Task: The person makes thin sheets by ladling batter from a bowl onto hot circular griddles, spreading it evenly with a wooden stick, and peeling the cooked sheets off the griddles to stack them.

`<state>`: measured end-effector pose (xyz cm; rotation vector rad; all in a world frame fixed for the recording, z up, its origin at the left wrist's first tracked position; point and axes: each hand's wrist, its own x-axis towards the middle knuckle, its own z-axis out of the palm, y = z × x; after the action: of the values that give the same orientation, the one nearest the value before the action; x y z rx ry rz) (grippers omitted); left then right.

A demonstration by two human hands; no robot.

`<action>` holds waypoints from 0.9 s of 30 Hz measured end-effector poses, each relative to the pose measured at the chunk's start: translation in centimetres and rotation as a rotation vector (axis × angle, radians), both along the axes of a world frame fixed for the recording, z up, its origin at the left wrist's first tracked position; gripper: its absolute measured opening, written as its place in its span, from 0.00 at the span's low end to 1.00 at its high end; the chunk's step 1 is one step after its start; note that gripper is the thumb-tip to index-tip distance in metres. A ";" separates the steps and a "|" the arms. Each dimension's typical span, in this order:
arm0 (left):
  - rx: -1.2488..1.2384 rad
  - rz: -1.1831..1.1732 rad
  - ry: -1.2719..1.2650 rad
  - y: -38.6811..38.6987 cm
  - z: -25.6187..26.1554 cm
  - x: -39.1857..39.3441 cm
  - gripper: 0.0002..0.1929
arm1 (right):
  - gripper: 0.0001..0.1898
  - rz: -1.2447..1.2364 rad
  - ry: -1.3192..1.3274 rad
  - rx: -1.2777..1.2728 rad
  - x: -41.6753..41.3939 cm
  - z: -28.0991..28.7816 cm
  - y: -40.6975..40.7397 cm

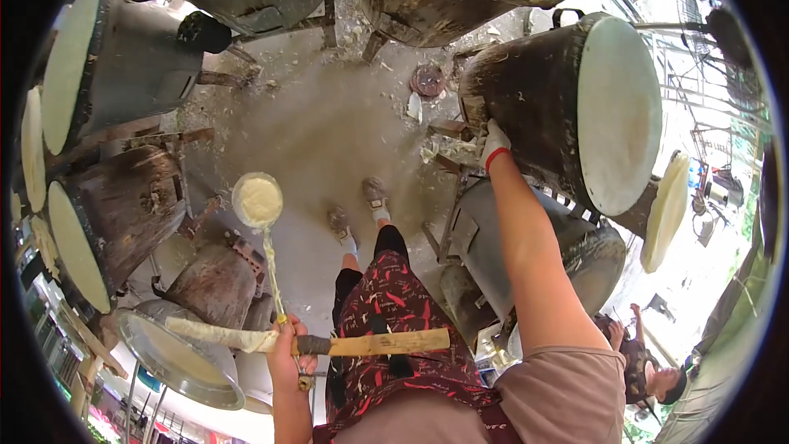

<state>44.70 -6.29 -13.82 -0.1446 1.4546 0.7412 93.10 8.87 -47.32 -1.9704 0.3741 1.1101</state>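
Observation:
My left hand (288, 348) is closed around a long-handled ladle (257, 198) and a flat wooden stick (388, 343) crossing it. Pale batter fills the ladle's bowl and coats its handle; one end of the stick is also caked. My right hand (495, 143), in a white glove with a red cuff, reaches to the base of a dark drum stove (524, 105). Its fingers are at or beside a small metal flap (473, 110) low on the drum; their grip is unclear. A round griddle plate (619, 114) with a thin pale layer tops this drum.
Several more drum stoves (142, 68) with pale-coated round tops ring me on wooden and metal stands. A large metal basin (179, 357) of batter stands behind my left hand. Scraps and a round brown object (428, 81) lie on the floor. Another person (647, 364) is at far right.

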 end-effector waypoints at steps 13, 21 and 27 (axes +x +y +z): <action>0.023 0.040 -0.022 3.2 -1.6 2.5 0.12 | 0.11 -0.198 -0.102 -0.060 1.1 -3.8 1.1; 0.026 0.050 -0.025 3.5 -0.9 3.1 0.11 | 0.10 -0.147 -0.249 -0.147 2.7 -6.5 0.5; 0.059 0.127 -0.034 2.9 0.2 2.2 0.11 | 0.14 -0.110 0.011 0.199 2.3 -5.4 -0.7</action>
<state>46.90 -3.36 -13.60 -0.2049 1.3990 0.8802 95.41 8.14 -52.70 -1.7500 0.3592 1.0466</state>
